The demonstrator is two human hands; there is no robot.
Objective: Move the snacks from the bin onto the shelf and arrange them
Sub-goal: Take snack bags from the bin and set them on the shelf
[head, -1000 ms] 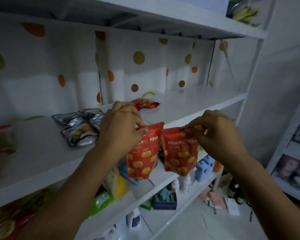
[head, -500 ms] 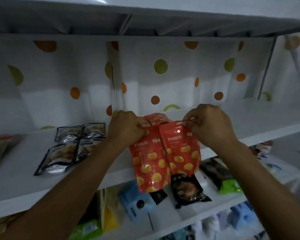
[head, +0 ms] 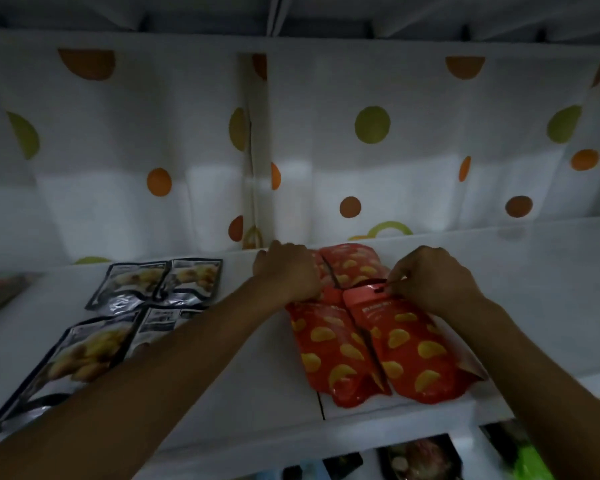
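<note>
Two red snack packets with yellow shapes lie flat side by side near the front of the white shelf [head: 257, 393]. My left hand [head: 286, 273] grips the top edge of the left red packet [head: 329, 351]. My right hand [head: 433, 280] pinches the top edge of the right red packet [head: 416, 351]. Behind them, further red packets [head: 352, 266] of the same kind lie against the back of the shelf, partly hidden by my hands. The bin is out of view.
Several silver-and-black snack packets [head: 125, 313] lie in rows on the left of the shelf. A white curtain with orange and green dots [head: 371, 150] hangs behind. The shelf above [head: 291, 15] is close overhead. A lower shelf holds more goods [head: 420, 459].
Both hands carried the two red packets up from in front of the shelf edge and laid them flat on the shelf. The view moved closer and higher.
</note>
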